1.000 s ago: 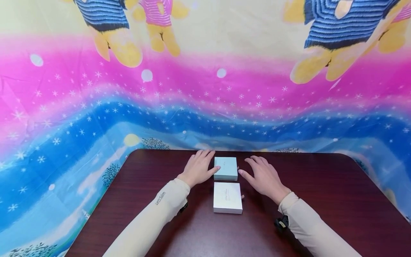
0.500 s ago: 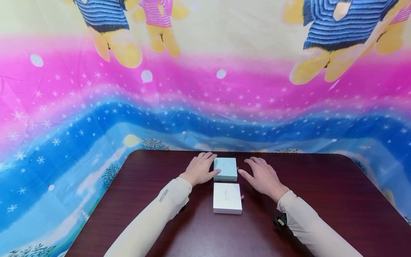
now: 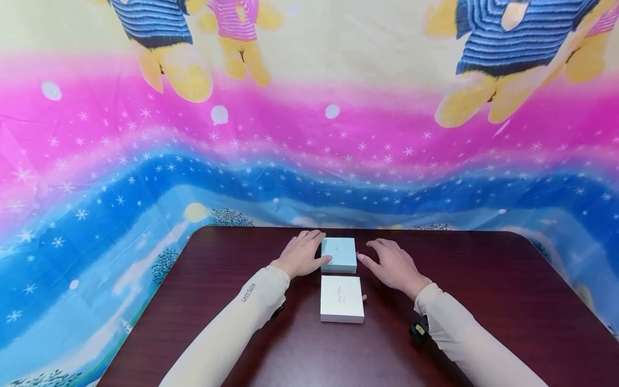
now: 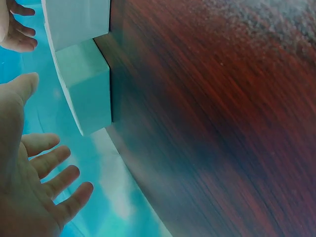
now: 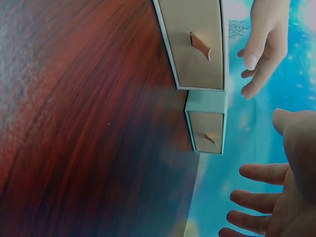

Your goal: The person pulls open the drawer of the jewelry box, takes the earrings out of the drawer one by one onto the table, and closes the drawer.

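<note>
A mint-green box [image 3: 340, 252] lies near the far edge of the table, a white box [image 3: 341, 297] just in front of it. My left hand [image 3: 301, 253] is at the green box's left side, its thumb reaching the box's near left part; whether it touches is unclear. To the right of the same box hovers my right hand [image 3: 394, 267], fingers spread and relaxed, holding nothing. In the right wrist view both boxes show a drawer front, each with a small ribbon pull tab [image 5: 200, 47].
Dark red-brown wooden table [image 3: 483, 301] with rounded far corners. Directly behind it hangs a printed cloth [image 3: 309, 134] with snowflakes and bear figures. Light sleeves cover both forearms, and a dark strap device [image 3: 419, 329] sits at the right wrist.
My left hand has shifted slightly, its fingertips a little nearer to me. The right hand and both boxes stay almost in place.
</note>
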